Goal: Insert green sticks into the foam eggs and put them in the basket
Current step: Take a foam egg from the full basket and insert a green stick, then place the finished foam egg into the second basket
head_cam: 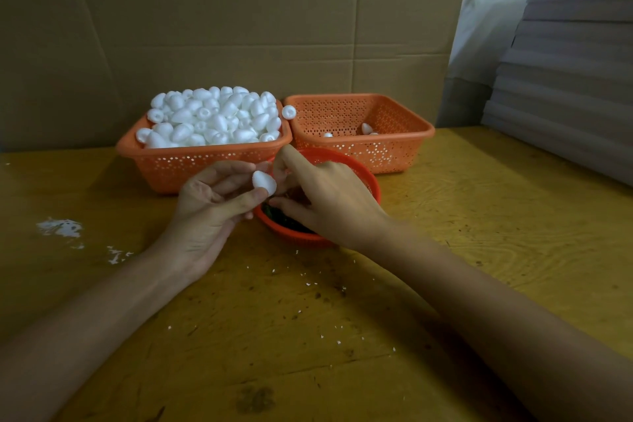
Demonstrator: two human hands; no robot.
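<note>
- We see the left hand (205, 202) just left of the round red basket (293, 236), thumb and fingers pinching one white foam egg (264, 183), which is held above that basket's near-left rim.
- The right hand (329, 199) hangs over the round red basket with its forefinger raised beside the egg. We cannot tell whether it grasps anything.
- Dark green sticks (284, 217) lie inside the round red basket, under the right hand.
- Behind the round red basket to the left stands an orange basket (191, 164) heaped with loose foam eggs (212, 116).
- Behind it to the right stands a second orange basket (387, 147) with a few eggs (366, 128) in it.
- White foam crumbs (60, 227) lie on the wooden table (479, 216), well left of the round red basket.
</note>
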